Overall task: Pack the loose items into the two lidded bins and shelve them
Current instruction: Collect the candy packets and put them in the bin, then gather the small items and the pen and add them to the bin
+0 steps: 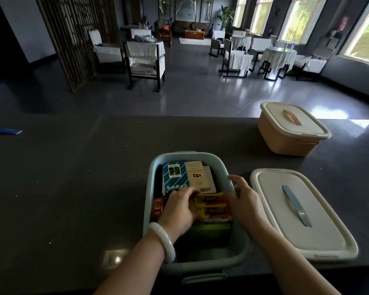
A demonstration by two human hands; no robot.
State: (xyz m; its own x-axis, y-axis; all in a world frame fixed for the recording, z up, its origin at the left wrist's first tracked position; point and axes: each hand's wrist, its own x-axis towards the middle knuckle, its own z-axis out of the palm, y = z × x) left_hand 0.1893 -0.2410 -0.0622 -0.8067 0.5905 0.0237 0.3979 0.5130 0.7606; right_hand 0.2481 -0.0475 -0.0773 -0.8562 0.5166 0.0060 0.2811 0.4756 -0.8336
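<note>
- My left hand (179, 207) is lying inside the open pale-blue bin (150, 173), fingers loose on the packed boxes (175, 173), gripping nothing.
- My right hand (244, 201) is resting, fingers spread, on the bin's right rim, beside the AA battery pack (213, 208).
- The lid (307, 235) is lying just right of it, and the closed peach bin (285, 141) is sitting beyond.

Dark speckled table (73, 177), open pale blue bin (151, 167) stood at its near edge, loose white lid (320, 220) just beside it, closed peach bin (285, 141) farther right, blue tube (5, 131) far left.
</note>
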